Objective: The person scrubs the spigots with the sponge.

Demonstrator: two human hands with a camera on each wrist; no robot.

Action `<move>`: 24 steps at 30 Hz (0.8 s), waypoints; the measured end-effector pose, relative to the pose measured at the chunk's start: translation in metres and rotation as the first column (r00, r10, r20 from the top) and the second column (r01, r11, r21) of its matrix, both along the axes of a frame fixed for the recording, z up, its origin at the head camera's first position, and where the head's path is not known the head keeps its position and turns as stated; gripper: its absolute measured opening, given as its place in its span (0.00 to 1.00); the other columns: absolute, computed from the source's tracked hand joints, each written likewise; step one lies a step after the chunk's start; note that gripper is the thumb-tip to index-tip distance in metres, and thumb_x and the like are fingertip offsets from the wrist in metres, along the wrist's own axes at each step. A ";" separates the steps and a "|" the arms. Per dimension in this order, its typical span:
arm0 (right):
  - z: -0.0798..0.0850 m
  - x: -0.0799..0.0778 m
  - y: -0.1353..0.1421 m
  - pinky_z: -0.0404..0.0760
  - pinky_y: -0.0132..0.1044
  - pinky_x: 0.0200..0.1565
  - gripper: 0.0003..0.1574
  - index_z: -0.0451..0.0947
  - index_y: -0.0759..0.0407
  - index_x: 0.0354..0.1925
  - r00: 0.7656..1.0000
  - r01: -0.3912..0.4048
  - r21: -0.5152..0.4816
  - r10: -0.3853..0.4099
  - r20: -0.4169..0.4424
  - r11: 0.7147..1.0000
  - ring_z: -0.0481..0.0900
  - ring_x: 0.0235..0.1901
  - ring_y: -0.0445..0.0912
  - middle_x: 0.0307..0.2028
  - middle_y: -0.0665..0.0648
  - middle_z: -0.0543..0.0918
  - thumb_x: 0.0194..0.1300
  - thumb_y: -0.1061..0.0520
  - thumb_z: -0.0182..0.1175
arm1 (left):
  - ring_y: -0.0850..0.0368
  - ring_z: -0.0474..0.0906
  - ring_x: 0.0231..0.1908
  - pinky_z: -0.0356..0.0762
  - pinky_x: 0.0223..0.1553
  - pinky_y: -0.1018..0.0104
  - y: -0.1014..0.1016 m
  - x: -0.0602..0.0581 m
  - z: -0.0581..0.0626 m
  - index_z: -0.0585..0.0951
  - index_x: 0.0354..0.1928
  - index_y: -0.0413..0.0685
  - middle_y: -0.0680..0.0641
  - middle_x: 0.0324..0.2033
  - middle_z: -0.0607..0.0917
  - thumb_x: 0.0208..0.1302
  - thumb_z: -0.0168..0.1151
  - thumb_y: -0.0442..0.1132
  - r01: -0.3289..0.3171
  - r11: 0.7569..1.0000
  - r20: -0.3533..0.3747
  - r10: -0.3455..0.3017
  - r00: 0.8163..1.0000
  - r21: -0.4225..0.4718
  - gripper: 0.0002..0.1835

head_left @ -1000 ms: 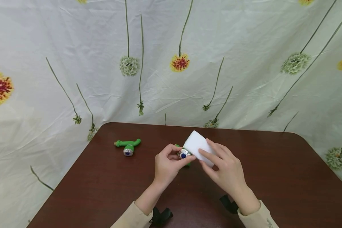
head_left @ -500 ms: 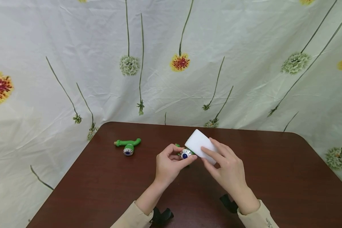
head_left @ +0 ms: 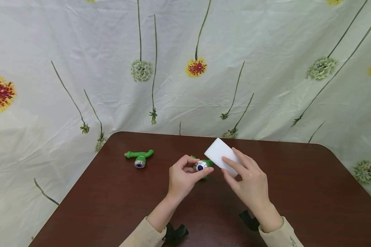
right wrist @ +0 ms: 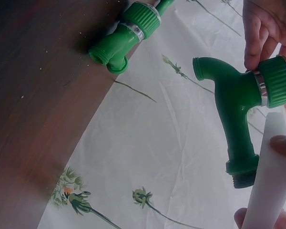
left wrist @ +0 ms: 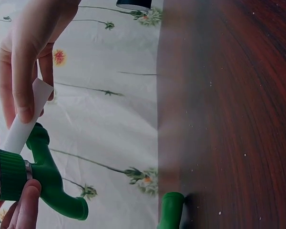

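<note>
Above the surface, toward its far edge, the green tap is gripped by the left fingers, its pipe lying roughly along the white block pinched by the right fingers.

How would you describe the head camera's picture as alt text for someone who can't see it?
A person's left hand holds a green tap while the right hand holds a white block close beside it, above a dark brown table. A second green tap lies on the table to the left, and a pale flower-printed cloth forms the backdrop.
</note>
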State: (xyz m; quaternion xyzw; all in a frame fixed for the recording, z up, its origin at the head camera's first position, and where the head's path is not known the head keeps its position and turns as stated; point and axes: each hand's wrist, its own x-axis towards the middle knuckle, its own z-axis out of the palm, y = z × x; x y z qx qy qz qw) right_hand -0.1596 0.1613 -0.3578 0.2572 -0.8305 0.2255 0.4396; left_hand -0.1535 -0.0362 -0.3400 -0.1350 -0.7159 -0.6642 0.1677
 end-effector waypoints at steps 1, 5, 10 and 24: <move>0.000 0.000 0.000 0.81 0.47 0.27 0.19 0.85 0.54 0.44 1.000 0.004 -0.002 -0.004 0.006 1.000 0.79 0.45 0.55 0.52 0.61 0.79 0.50 0.56 0.68 | 0.49 0.82 0.23 0.80 0.24 0.68 -0.001 -0.001 0.000 0.79 0.31 0.36 0.43 0.30 0.83 0.43 0.75 0.30 0.002 1.000 -0.001 -0.002 1.000 0.001 0.14; 0.000 0.000 0.000 0.80 0.46 0.25 0.19 0.84 0.53 0.45 1.000 0.012 -0.012 -0.012 0.029 1.000 0.79 0.46 0.55 0.52 0.61 0.79 0.50 0.55 0.68 | 0.48 0.83 0.26 0.81 0.26 0.68 -0.003 -0.008 -0.008 0.81 0.35 0.37 0.42 0.30 0.84 0.43 0.75 0.30 -0.008 1.000 -0.020 0.008 1.000 -0.003 0.15; -0.001 0.000 0.001 0.80 0.46 0.24 0.20 0.84 0.54 0.45 0.999 0.028 -0.021 -0.027 0.046 0.999 0.79 0.45 0.55 0.52 0.61 0.79 0.50 0.55 0.68 | 0.53 0.83 0.26 0.81 0.29 0.67 -0.006 -0.022 -0.026 0.84 0.40 0.44 0.46 0.30 0.85 0.43 0.76 0.34 -0.044 0.999 -0.047 0.043 0.998 -0.011 0.18; -0.003 -0.002 0.000 0.75 0.34 0.21 0.17 0.85 0.52 0.44 0.997 -0.031 -0.057 0.035 0.065 0.998 0.80 0.41 0.53 0.52 0.59 0.80 0.55 0.51 0.65 | 0.59 0.79 0.28 0.79 0.31 0.67 -0.008 -0.023 -0.027 0.78 0.44 0.47 0.50 0.29 0.83 0.44 0.73 0.33 -0.139 0.988 -0.073 0.135 0.988 -0.062 0.22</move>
